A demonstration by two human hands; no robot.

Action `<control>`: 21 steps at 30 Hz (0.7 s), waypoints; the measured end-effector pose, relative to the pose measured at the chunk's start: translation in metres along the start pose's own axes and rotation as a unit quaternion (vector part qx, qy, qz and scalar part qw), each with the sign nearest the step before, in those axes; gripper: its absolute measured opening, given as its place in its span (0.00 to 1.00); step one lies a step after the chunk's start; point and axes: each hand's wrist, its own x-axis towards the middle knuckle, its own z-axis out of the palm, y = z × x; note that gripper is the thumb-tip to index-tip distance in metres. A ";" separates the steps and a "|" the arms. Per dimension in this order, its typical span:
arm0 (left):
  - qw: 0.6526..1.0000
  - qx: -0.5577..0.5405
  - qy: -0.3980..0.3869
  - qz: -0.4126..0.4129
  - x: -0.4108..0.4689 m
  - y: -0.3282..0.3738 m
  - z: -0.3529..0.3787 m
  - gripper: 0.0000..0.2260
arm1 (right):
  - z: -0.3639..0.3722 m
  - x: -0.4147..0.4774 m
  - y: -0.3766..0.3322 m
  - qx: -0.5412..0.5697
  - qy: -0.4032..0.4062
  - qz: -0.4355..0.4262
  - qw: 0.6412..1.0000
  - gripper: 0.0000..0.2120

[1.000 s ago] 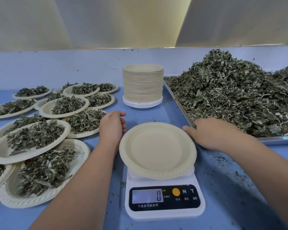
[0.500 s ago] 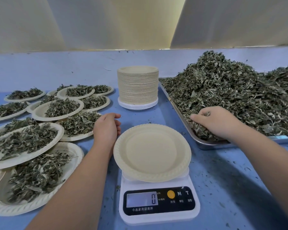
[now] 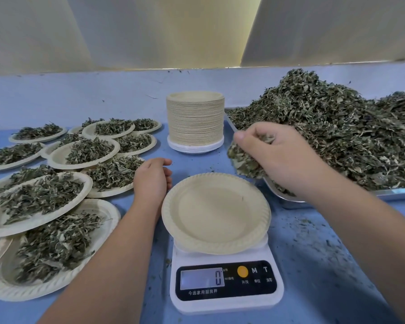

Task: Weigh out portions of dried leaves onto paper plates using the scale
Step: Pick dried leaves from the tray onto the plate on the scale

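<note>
- Right hand (image 3: 278,157): fingers and thumb curled tight round a clump of dried grey-green leaves (image 3: 242,160). It is raised over the near left corner of the tray, up and to the right of the plate on the scale. Loose leaf ends hang below the fist.
- Left hand (image 3: 152,178): fingers loosely curled, holding nothing, lying on the table just beside the plate's left rim. Contact with the rim cannot be told.
- Round beige paper plate with a crimped rim (image 3: 215,213): sits on the scale's platform and overhangs it on every side, its inner surface bare.
- White digital kitchen scale (image 3: 227,284): nearest the camera; black front panel, display reading 0, round orange button.
- Large heap of dried leaves (image 3: 337,136): piled in a shallow metal tray (image 3: 288,200), right of the scale.
- Tall stack of beige paper plates (image 3: 195,120): behind the scale, just beside the tray's far left corner.
- Filled paper plates (image 3: 40,199): many, overlapping, left of the left hand, each carrying leaves.
- Blue table (image 3: 325,253): strewn with leaf crumbs to the right of the scale.
</note>
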 end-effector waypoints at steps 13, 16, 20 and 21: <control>1.000 0.010 -0.004 0.021 -0.002 0.001 -0.001 0.09 | 0.021 -0.008 -0.001 -0.231 -0.231 -0.126 0.937 0.23; 1.000 0.004 -0.003 0.007 0.000 0.001 0.000 0.09 | 0.013 -0.007 -0.004 -0.233 -0.217 -0.119 0.941 0.23; 1.000 -0.008 -0.001 0.000 0.002 0.000 -0.001 0.08 | -0.009 0.008 0.016 -0.184 -0.083 -0.065 0.977 0.12; 1.000 -0.010 -0.001 -0.003 0.002 0.000 0.000 0.08 | -0.015 0.014 0.027 -0.188 -0.048 -0.036 0.980 0.10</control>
